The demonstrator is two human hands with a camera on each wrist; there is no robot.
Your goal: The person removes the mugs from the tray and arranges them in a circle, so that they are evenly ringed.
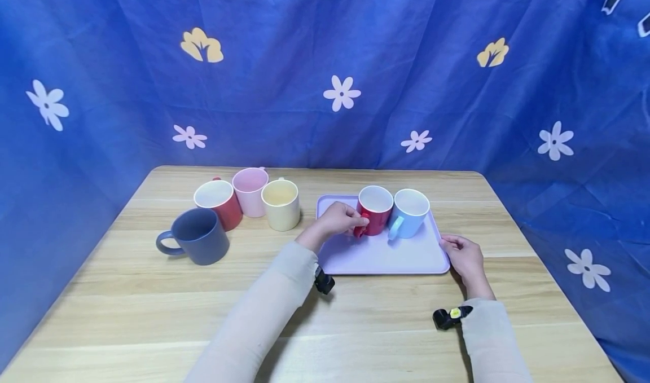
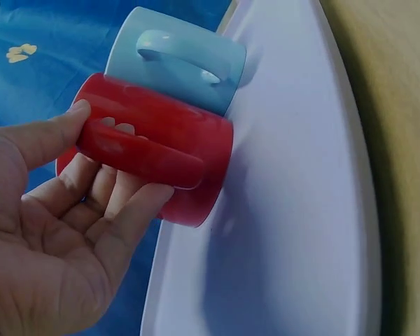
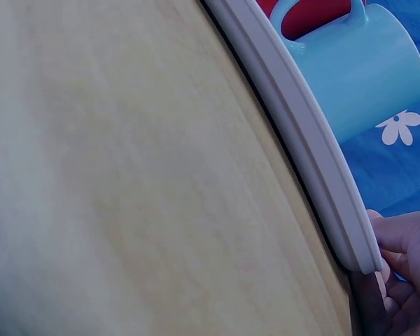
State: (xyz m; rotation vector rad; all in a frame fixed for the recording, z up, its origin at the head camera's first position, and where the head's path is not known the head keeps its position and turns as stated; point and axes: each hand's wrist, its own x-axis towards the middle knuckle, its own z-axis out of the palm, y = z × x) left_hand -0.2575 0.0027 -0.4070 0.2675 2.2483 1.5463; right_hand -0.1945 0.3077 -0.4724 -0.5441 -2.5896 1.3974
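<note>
Head view: the held red mug (image 1: 379,220) stands upright, handle (image 1: 358,232) near-left

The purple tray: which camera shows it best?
The head view does, with almost the whole tray visible around the red mug, light blue mug and left hand. The left wrist view shows part of its surface and rim; the right wrist view, mainly its outer edge.

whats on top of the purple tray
On the purple tray sit a red mug and a light blue mug, side by side, with the left hand pinching the red mug's handle. The tray's surface directly beneath the mugs is covered, so it can't be seen.
</note>
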